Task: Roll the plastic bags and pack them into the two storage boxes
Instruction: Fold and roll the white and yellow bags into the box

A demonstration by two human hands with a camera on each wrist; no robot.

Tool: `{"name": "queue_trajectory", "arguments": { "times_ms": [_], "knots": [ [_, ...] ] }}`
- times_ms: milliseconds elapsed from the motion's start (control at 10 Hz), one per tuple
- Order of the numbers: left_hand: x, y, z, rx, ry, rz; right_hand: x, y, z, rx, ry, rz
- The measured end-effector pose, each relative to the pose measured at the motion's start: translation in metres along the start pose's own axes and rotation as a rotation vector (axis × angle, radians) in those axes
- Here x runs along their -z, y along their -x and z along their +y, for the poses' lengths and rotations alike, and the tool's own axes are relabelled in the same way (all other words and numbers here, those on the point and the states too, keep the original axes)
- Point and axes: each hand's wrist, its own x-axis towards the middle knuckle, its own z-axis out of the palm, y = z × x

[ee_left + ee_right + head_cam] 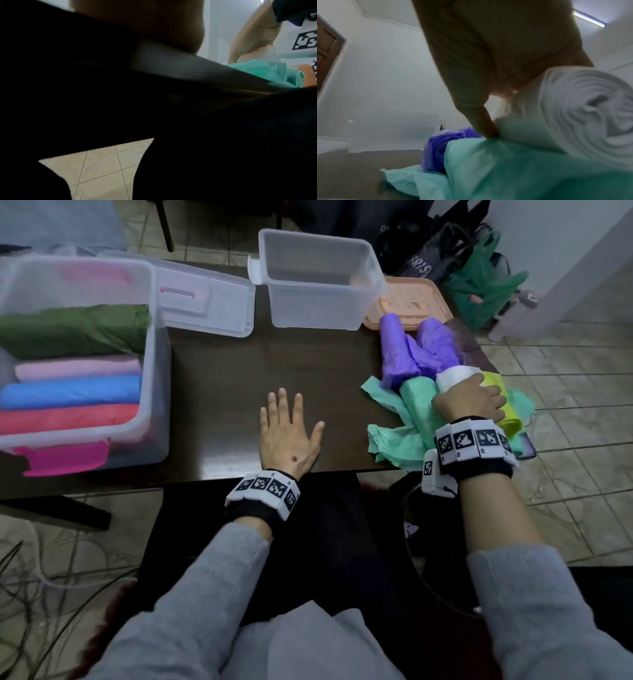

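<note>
My right hand [472,400] reaches into a heap of bags at the table's right edge and curls round a white rolled bag [454,376]; the right wrist view shows my thumb [486,121] pressed against that white roll [570,108]. Mint green bags [400,419], purple bags [418,350] and a yellow-green bag [510,424] lie around it. My left hand [289,428] lies flat on the dark table, fingers spread, holding nothing. A large clear box [156,392] at the left holds rolled green, pink, blue and red bags. A smaller clear box [373,268] at the back stands empty.
The large box's clear lid [212,299] lies between the two boxes. A peach lid [431,292] lies behind the purple bags. Dark and green bags [479,278] sit on the tiled floor at the back right. The table's near edge [212,474] runs under my left wrist.
</note>
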Motion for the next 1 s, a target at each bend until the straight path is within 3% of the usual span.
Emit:
{"name": "queue_trajectory", "arguments": {
  "times_ms": [300,400,700,800,900,1000],
  "knots": [
    [0.0,0.0,0.001,0.002,-0.016,0.012,0.012,0.001,-0.009,0.066,-0.025,0.092],
    [0.0,0.0,0.0,0.0,-0.011,0.004,0.024,0.014,-0.023,0.199,-0.063,0.082],
    [0.002,0.0,-0.003,-0.004,0.046,-0.023,-0.02,0.068,-0.087,0.614,-0.048,-0.227],
    [0.005,-0.001,-0.006,-0.01,0.215,0.029,-0.03,0.076,-0.096,0.729,0.026,-0.233],
    [0.02,-0.005,-0.015,0.106,0.733,0.152,-0.044,0.086,-0.102,0.931,0.11,-0.275],
    [0.034,-0.011,-0.022,0.254,0.888,0.202,-0.055,0.095,-0.098,1.065,0.221,-0.219]
  ]
}}
